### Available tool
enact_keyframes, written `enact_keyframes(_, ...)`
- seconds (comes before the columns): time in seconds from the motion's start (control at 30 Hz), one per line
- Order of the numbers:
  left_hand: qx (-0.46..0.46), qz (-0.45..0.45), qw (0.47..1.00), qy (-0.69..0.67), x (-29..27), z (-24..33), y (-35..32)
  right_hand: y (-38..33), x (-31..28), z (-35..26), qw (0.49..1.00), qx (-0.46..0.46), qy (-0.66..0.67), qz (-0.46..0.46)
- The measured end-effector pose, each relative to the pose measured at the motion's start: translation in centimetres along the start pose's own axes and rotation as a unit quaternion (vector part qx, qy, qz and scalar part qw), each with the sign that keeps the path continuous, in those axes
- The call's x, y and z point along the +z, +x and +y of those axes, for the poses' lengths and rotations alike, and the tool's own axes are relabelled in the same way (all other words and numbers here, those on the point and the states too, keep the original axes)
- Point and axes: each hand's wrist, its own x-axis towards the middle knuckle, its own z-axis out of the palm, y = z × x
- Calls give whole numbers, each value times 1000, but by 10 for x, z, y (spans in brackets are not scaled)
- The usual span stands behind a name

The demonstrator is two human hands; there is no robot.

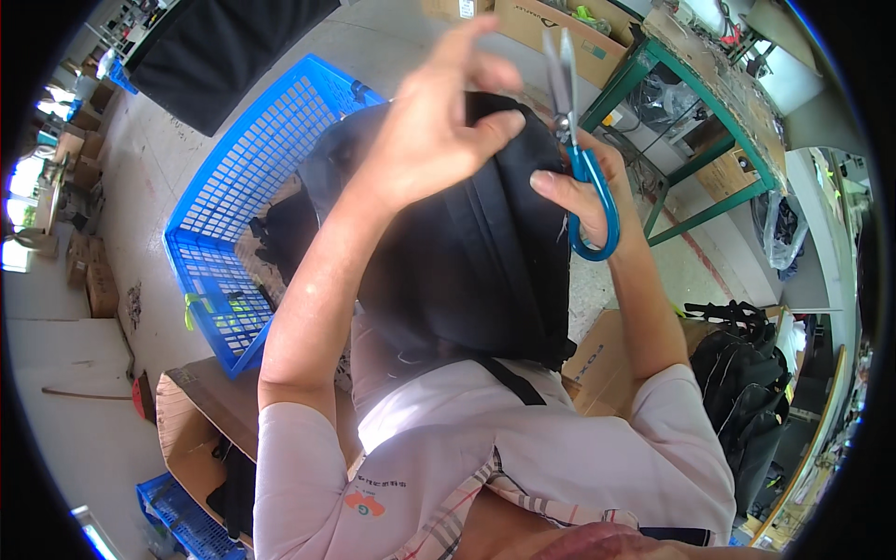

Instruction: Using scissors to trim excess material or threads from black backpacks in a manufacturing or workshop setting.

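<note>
A black backpack point(439, 261) rests across my lap, its zipped front panel toward me. Above its upper left part, my left hand point(434, 131) is raised with thumb and fingers apart; nothing shows between them, and the fingertips are slightly blurred. At the bag's right edge my right hand point(597, 182) holds a pair of scissors point(600, 210) with blue handles. The blades point away from me and look slightly parted. My right thumb lies toward the bag, and the other right fingers are partly hidden behind the scissors. A few pale loose threads hang near the bag's right side.
On the left stands a blue plastic basket point(247, 140) holding dark items. Cardboard boxes point(201, 392) sit at lower left. A green-framed workbench point(672, 61) stands at the far right. More black bags point(742, 383) are piled to my right. A black-covered table point(224, 56) is farther off.
</note>
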Motion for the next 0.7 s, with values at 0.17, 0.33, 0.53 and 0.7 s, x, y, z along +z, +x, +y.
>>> enact_keyframes(0.17, -170, 287, 942, -35, -38, -37, -65, 3, -31, 39, 983, -37, 85, 156)
enact_keyframes(0.33, -318, 252, 849, -337, -4, -77, -150, 20, 5, -1, 932, -151, 270, 192)
enact_keyframes(0.53, -155, 290, 933, -147, -108, 1, -81, -29, -17, 89, 983, -53, 61, 167)
enact_keyframes(0.7, -136, 100, 971, -167, -145, 2, -86, -38, -8, 15, 999, -42, 20, -1)
